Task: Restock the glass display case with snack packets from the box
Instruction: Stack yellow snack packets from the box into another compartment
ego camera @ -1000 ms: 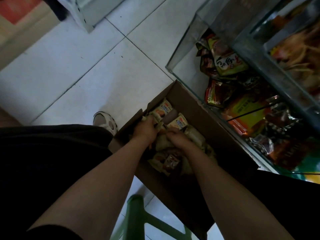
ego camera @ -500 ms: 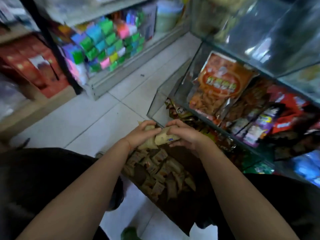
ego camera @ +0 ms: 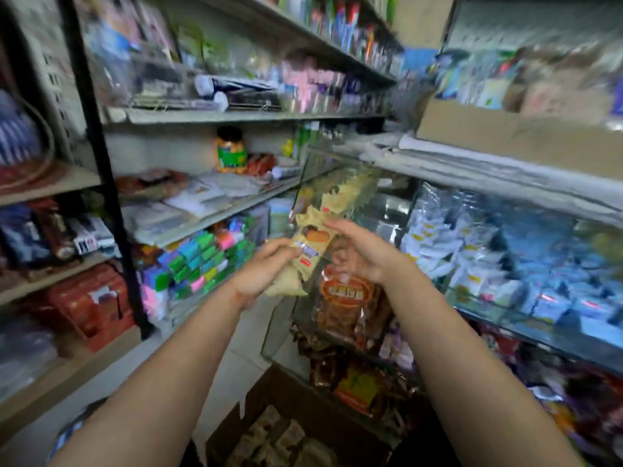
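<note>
Cream-coloured snack packets [ego camera: 303, 254] sat bunched in the left hand [ego camera: 259, 274], its fingers curled round them, just beside the glass display case [ego camera: 337, 183]. The right hand [ego camera: 357, 254] hovered spread, holding nothing. Slippery wrappers in a one-handed grip could have slid out and dropped toward the box [ego camera: 303, 399] below or the floor.
</note>
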`<action>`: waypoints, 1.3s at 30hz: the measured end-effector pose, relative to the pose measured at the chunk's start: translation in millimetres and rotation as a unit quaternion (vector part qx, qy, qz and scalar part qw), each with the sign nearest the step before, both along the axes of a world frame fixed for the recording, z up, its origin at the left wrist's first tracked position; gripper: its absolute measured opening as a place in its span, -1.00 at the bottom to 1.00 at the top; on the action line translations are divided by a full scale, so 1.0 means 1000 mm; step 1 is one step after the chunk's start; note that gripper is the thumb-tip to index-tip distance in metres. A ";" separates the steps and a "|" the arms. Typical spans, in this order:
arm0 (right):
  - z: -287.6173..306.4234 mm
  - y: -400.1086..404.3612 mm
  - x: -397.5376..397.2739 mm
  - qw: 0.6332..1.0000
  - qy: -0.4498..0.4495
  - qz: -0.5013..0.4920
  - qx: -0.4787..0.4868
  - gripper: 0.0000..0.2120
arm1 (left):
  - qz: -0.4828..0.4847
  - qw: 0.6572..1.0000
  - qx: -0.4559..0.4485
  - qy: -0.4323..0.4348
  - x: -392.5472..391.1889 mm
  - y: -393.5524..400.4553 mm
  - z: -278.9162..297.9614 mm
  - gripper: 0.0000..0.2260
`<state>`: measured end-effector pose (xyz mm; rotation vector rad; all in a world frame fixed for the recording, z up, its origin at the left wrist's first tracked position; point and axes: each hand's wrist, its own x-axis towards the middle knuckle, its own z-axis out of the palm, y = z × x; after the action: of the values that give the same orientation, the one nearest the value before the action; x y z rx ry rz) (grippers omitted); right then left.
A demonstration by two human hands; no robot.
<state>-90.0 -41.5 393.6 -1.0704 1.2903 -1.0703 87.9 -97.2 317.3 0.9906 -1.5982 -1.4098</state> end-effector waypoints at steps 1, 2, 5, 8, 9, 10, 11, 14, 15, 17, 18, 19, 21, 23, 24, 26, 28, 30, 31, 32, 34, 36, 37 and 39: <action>0.012 0.001 0.000 0.999 0.036 -0.011 -0.025 -0.80 | -0.008 0.999 0.003 0.034 -0.004 -0.001 0.012 -0.63; 0.022 0.000 -0.002 0.996 0.071 -0.028 -0.044 -0.70 | -0.020 0.998 0.005 0.055 -0.008 -0.002 0.024 -0.67; 0.041 -0.003 -0.001 0.989 0.123 -0.049 -0.062 -0.71 | -0.037 0.997 0.009 0.063 -0.023 -0.005 0.046 -0.72; 0.043 -0.019 -0.006 0.979 0.132 -0.129 -0.092 -0.76 | 0.012 0.999 -0.045 0.007 -0.036 -0.020 0.054 -0.80; 0.041 -0.027 -0.010 0.972 0.132 -0.167 -0.101 -0.74 | 0.036 0.997 -0.073 -0.003 -0.040 -0.028 0.054 -0.90; 0.039 -0.034 -0.015 0.966 0.134 -0.201 -0.097 -0.74 | 0.052 0.993 -0.104 -0.014 -0.043 -0.033 0.056 -0.87; 0.036 -0.042 -0.020 0.960 0.139 -0.225 -0.090 -0.76 | 0.054 0.989 -0.134 -0.033 -0.045 -0.040 0.057 -0.77; 0.027 -0.065 -0.035 0.952 0.156 -0.257 -0.054 -0.67 | 0.030 0.977 -0.197 -0.074 -0.051 -0.060 0.057 -0.49; 0.023 -0.076 -0.039 0.951 0.154 -0.266 -0.040 -0.57 | 0.021 0.975 -0.210 -0.072 -0.055 -0.065 0.056 -0.41; 0.016 -0.093 -0.047 0.945 0.155 -0.289 -0.009 -0.44 | 0.007 0.966 -0.248 -0.073 -0.066 -0.071 0.055 -0.32; 0.012 -0.101 -0.052 0.935 0.182 -0.305 0.004 -0.43 | 0.008 0.960 -0.272 -0.073 -0.073 -0.074 0.055 -0.29; 0.010 -0.107 -0.057 0.920 0.226 -0.319 0.018 -0.45 | 0.013 0.953 -0.292 -0.074 -0.079 -0.079 0.054 -0.25; 0.006 -0.121 -0.071 0.890 0.300 -0.341 0.034 -0.58 | 0.025 0.945 -0.312 -0.094 -0.091 -0.087 0.054 -0.23; 0.005 -0.131 -0.084 0.870 0.351 -0.345 0.040 -0.65 | 0.040 0.951 -0.298 -0.078 -0.104 -0.097 0.056 -0.28; 0.005 -0.135 -0.091 0.862 0.365 -0.348 0.044 -0.66 | 0.047 0.958 -0.279 -0.054 -0.110 -0.100 0.057 -0.34; 0.007 -0.142 -0.098 0.843 0.375 -0.383 0.043 -0.66 | 0.049 0.965 -0.256 -0.034 -0.123 -0.102 0.060 -0.50; 0.006 -0.149 -0.103 0.817 0.410 -0.403 0.034 -0.65 | 0.029 0.950 -0.285 -0.127 -0.132 -0.109 0.061 -0.63; -0.001 -0.158 -0.109 0.803 0.412 -0.431 0.023 -0.63 | 0.012 0.890 -0.346 -0.296 -0.134 -0.119 0.057 -0.68; -0.005 -0.163 -0.111 0.803 0.401 -0.441 0.024 -0.62 | 0.015 0.850 -0.380 -0.366 -0.132 -0.125 0.054 -0.69; -0.008 -0.167 -0.113 0.801 0.400 -0.445 0.027 -0.61 | 0.017 0.813 -0.406 -0.418 -0.129 -0.129 0.050 -0.67; -0.016 -0.176 -0.117 0.802 0.392 -0.448 0.034 -0.59 | 0.007 0.776 -0.433 -0.458 -0.127 -0.137 0.042 -0.64; -0.019 -0.185 -0.119 0.806 0.390 -0.444 0.034 -0.60 | -0.017 0.775 -0.439 -0.454 -0.127 -0.139 0.037 -0.66; -0.021 -0.190 -0.120 0.809 0.382 -0.446 0.030 -0.62 | -0.024 0.777 -0.438 -0.451 -0.127 -0.140 0.036 -0.66; -0.024 -0.201 -0.121 0.822 0.360 -0.440 0.024 -0.65 | -0.023 0.783 -0.434 -0.445 -0.127 -0.142 0.035 -0.64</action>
<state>-211.0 -243.0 369.1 -0.8491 2.5748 -1.3134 -39.4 -238.8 352.0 1.0449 -2.5788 0.0087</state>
